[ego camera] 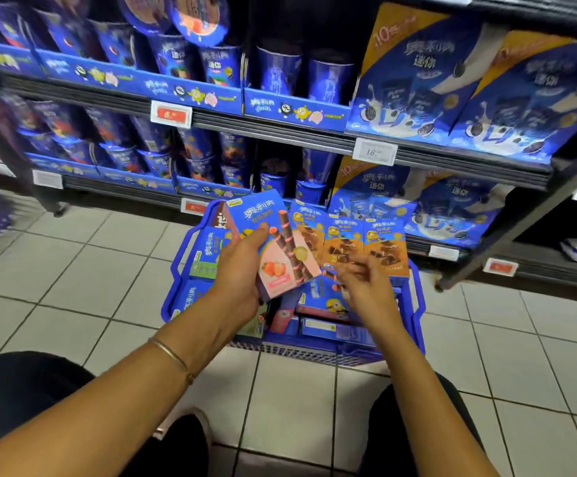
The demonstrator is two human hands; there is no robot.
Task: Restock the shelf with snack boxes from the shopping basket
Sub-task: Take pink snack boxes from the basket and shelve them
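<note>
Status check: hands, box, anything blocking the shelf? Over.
Left hand grips strawberry box over blue basket. Right hand at orange boxes, grip unclear. No obstruction seen toward shelf.

I see a shop aisle: stocked shelves (280, 132) with price tags (375, 152) across the top, tiled floor (73, 270) lower left.

A pink-and-blue box (273, 249) tilts above the blue basket (176, 270); three orange boxes (345, 242) stand side by side just beside it.
</note>
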